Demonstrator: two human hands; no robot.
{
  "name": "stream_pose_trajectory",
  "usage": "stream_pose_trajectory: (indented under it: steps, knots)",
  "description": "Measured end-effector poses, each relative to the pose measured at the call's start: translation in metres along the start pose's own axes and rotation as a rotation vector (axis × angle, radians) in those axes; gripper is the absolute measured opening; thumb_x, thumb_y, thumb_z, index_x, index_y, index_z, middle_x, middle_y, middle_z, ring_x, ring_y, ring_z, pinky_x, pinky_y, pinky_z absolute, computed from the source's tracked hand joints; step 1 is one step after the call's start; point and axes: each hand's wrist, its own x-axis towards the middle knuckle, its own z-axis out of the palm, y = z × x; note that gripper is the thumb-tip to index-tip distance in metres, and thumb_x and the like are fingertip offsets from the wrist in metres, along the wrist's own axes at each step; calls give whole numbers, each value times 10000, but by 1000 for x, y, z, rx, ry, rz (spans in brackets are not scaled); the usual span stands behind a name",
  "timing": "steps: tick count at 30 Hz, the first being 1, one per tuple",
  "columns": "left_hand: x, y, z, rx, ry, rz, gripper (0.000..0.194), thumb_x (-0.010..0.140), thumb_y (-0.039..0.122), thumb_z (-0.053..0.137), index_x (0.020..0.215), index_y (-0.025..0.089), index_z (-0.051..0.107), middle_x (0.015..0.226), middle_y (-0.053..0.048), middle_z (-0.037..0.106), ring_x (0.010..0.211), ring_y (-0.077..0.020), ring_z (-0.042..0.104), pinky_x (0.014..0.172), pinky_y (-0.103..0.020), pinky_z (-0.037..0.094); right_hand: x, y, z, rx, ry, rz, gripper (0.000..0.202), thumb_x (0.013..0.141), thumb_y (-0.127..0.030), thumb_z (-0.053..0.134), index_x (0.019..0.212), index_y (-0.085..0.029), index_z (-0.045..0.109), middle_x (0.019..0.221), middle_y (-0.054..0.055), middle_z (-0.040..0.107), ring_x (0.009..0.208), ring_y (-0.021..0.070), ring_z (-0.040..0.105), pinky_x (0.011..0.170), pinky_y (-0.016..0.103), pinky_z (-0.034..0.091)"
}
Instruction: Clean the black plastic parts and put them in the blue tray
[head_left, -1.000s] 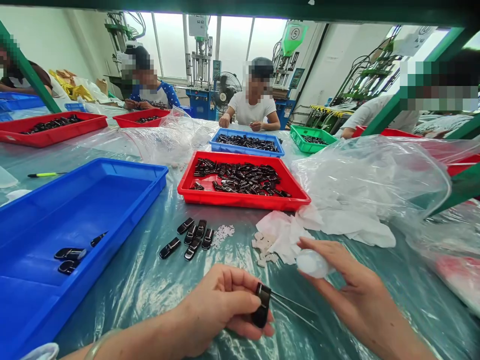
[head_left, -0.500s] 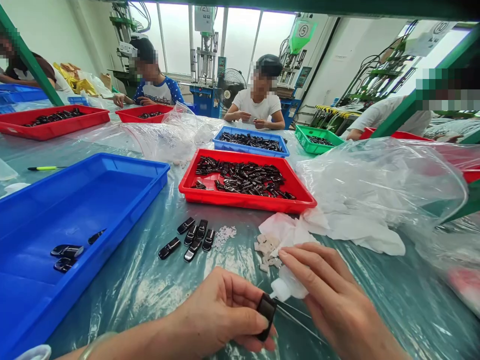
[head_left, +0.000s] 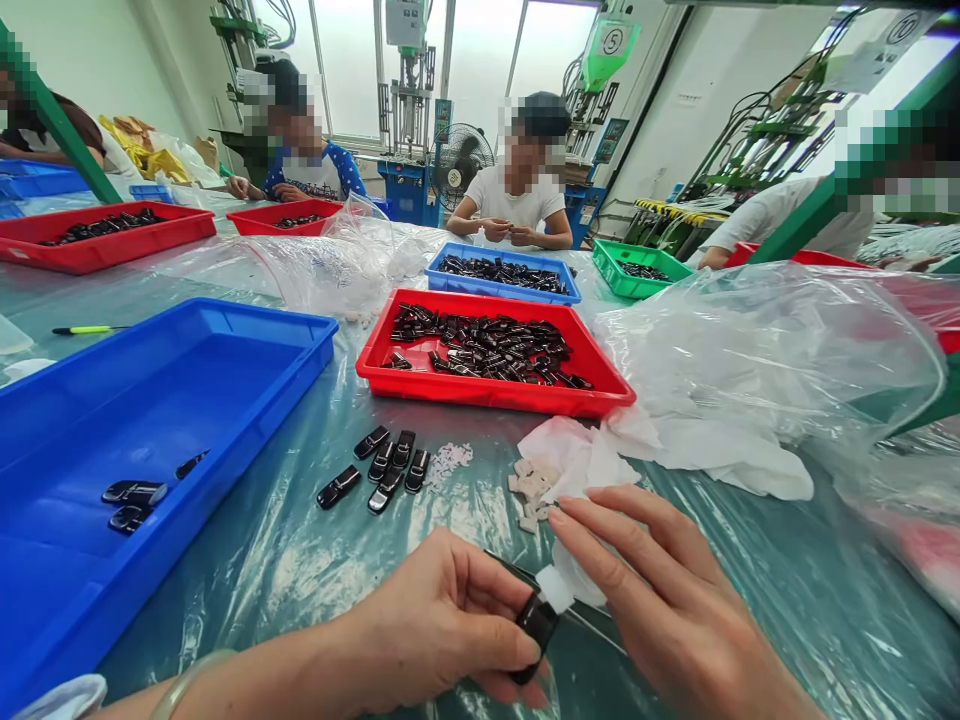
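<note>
My left hand (head_left: 457, 630) pinches a glossy black flat piece (head_left: 538, 622) between thumb and fingers, low in the middle of the view. My right hand (head_left: 667, 600) is closed round a small translucent white squeeze bottle (head_left: 577, 572), most of it hidden by the fingers. The bottle's white tip meets the top end of the black piece, or lies just in front of it. Beneath the hands, tweezers (head_left: 596, 628) lie on the table, partly covered. Several black pieces (head_left: 385, 490) lie loose beyond my left hand, beside a patch of tiny white bits (head_left: 450, 462).
A red tray (head_left: 487, 398) of black pieces stands ahead, a blue tray (head_left: 574, 298) behind it. At left, a large blue tray (head_left: 225, 350) holds a few pieces. Pale chips (head_left: 531, 485), white tissue (head_left: 577, 450) and plastic bags (head_left: 765, 350) lie right. Several co-workers sit around the table.
The bottle's tip has turned and moved up to the end of the black piece. The left hand's piece has tilted slightly, and more of the tweezers shows behind it. The view has shifted slightly.
</note>
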Motion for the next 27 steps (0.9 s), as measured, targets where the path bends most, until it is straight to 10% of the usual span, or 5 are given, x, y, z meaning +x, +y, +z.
stream_pose_trajectory:
  steps: [27]
  knots:
    - [-1, -2, -1, -22, -63, -33, 137, 642, 203, 625, 719, 104, 681, 673, -26, 607, 607, -85, 591, 565, -154, 461, -10, -1, -3, 100, 43, 8, 398, 932, -138, 335, 1303, -244, 437, 1168, 63, 590, 1162, 240, 442, 934, 448, 412]
